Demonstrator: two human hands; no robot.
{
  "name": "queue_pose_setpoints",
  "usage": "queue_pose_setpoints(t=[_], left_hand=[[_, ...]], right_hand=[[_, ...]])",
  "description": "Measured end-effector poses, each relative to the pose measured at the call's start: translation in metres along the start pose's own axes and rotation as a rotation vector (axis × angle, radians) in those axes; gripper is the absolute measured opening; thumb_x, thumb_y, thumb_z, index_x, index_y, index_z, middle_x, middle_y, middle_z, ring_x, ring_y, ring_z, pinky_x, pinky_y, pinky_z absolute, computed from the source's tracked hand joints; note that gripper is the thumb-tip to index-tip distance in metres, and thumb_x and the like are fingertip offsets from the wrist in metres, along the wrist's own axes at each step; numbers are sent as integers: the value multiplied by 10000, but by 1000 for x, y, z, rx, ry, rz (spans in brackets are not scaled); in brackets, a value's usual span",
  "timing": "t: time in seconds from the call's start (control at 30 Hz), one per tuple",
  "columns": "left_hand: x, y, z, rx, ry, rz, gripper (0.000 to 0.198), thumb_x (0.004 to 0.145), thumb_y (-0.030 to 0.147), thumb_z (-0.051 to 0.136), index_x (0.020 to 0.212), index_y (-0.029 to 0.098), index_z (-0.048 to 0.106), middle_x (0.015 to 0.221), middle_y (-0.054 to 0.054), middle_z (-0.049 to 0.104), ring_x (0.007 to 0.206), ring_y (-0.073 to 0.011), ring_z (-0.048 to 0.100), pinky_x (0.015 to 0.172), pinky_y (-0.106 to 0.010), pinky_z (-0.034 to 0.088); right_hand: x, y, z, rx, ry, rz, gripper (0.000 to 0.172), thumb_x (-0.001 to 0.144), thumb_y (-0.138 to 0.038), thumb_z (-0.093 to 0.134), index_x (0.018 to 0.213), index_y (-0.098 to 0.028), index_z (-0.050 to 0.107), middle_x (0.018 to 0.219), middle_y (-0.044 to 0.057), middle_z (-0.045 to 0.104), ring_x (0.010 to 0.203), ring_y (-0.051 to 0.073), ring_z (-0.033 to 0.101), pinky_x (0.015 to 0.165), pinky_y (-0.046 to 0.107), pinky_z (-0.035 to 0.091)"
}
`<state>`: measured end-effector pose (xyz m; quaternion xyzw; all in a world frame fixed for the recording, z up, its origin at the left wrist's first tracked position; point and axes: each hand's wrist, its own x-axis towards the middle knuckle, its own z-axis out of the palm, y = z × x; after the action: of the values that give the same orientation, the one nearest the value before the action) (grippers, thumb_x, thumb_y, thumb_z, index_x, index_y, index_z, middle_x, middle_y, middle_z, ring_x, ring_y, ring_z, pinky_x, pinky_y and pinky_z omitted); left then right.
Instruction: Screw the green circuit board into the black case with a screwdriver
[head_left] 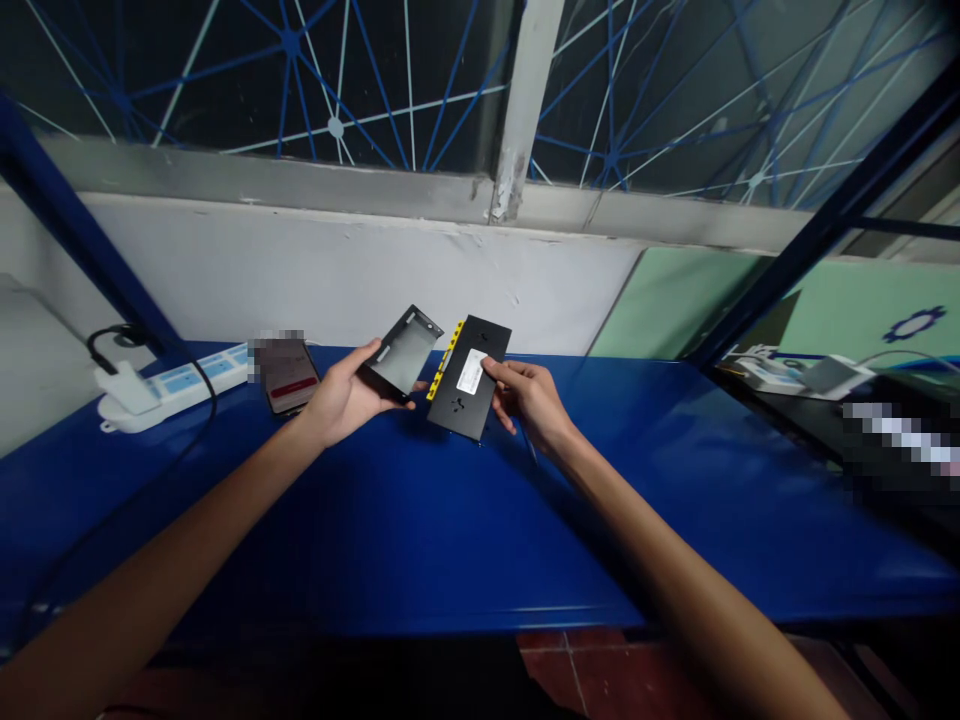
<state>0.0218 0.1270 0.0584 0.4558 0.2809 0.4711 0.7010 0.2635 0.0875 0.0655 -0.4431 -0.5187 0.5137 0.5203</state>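
Observation:
My left hand (pixel 346 398) grips a black rectangular shell (pixel 406 352), its hollow grey inside facing me and slots along its edge. In my right hand (pixel 531 397) is a flat black case (pixel 469 376) with a white label (pixel 472 371) and a yellow strip with black marks (pixel 445 362) along its left side. My right thumb presses on the label, while the fingers go behind the case and are partly hidden. A thin dark rod shows below the right hand; its kind I cannot make out. Both pieces are held above the blue table, side by side and tilted, with a small gap between.
A smartphone (pixel 289 378) with a lit screen stands left of my left hand. Beside it lies a white power strip (pixel 180 385) with a plugged adapter and a black cable (pixel 196 440). The blue table (pixel 420 540) ends at a front edge. At right lie white devices (pixel 829 373).

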Motion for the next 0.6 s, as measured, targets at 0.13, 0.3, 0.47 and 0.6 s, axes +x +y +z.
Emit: queue_pose_setpoints(t=[0.13,0.3,0.47,0.6], left_hand=[[-7,-12,12,-35,-70,-52,370,890,322,548,1208,148,622,1181,-165,678,1117,-353,620,877,-504,538],[-15,-25,21,-11,-161,-103,404,866,237,582,1265,179,603,1186,-154,670,1099,-349,625,875,-512,543],[-19,-28,25,-31,-157,-110,395,866,190,591,1261,200,596,1241,-150,644,1161,-379,592,894,-552,531],[-20,-29,27,-20,-186,-92,434,868,199,611,1300,219,571,1248,-147,641,1177,-394,586,920,-583,509]], right_hand=[[-3,-1,4,11,-72,25,413,826,-484,695,581,-212,505,456,-21,538,303,83,407,297,250,257],[-2,0,3,-7,-79,62,426,816,-505,704,572,-211,517,447,-17,543,304,79,398,294,240,258],[1,7,1,-10,-78,79,433,798,-516,717,564,-207,524,464,-11,555,305,81,402,286,236,264],[1,10,2,-18,-79,87,424,808,-518,708,582,-206,532,464,-7,558,311,81,401,293,238,271]])
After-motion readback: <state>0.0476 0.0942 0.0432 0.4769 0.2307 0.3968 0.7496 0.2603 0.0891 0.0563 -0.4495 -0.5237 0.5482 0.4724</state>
